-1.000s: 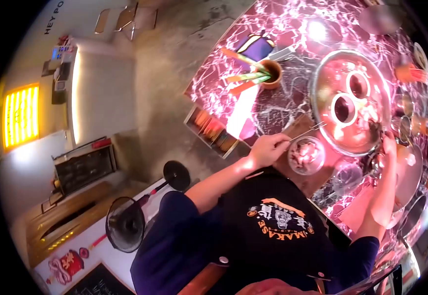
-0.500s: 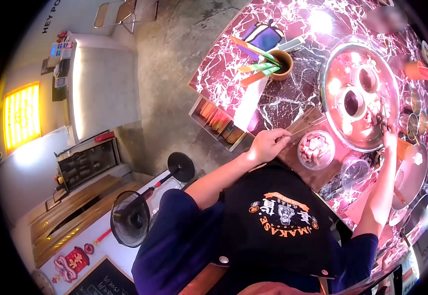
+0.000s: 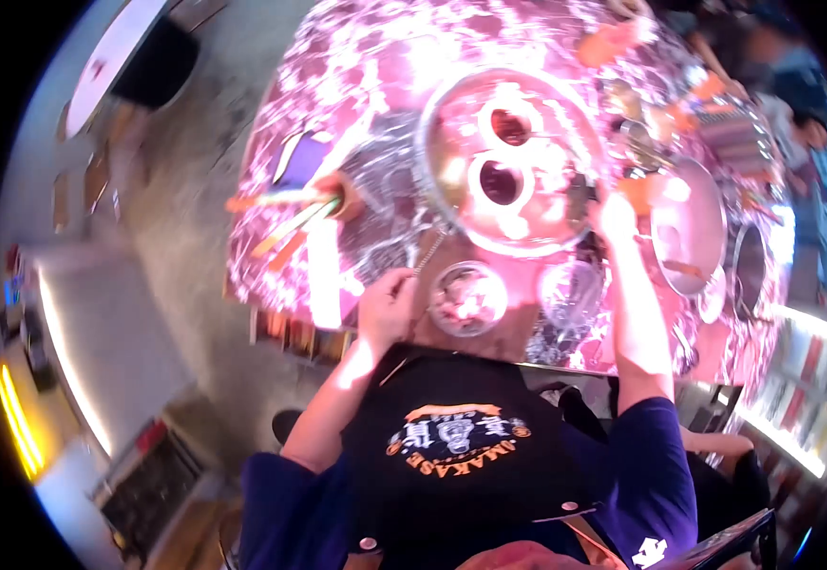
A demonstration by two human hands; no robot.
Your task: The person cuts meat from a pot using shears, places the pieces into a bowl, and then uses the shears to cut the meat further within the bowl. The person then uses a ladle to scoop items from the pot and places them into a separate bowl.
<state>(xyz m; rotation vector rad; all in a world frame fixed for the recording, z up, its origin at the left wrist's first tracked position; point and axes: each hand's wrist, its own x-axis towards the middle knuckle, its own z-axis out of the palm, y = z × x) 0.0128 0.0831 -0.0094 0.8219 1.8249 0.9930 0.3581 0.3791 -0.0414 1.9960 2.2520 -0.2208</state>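
Observation:
My left hand is closed in a pinch on a thin skewer, which points up toward the round metal tray. Beside that hand stands a clear bowl of pale pink and white pieces. At the tray's right rim is my right hand, blurred, with its fingers drawn together near a dark object; what it grips cannot be made out. Two cups of dark red liquid, one nearer and one farther, sit in the tray. An empty-looking clear bowl stands between my hands.
A brown cup with striped sticks stands left on the marbled table. To the right are a large pale pan and a dark-rimmed pan. Below the table's left edge, an open drawer holds packets. People are at the far right.
The camera view has turned, so the table and tray appear farther left and more upright. My left hand still holds the skewer; my right hand stays by the tray's rim, now blurred.

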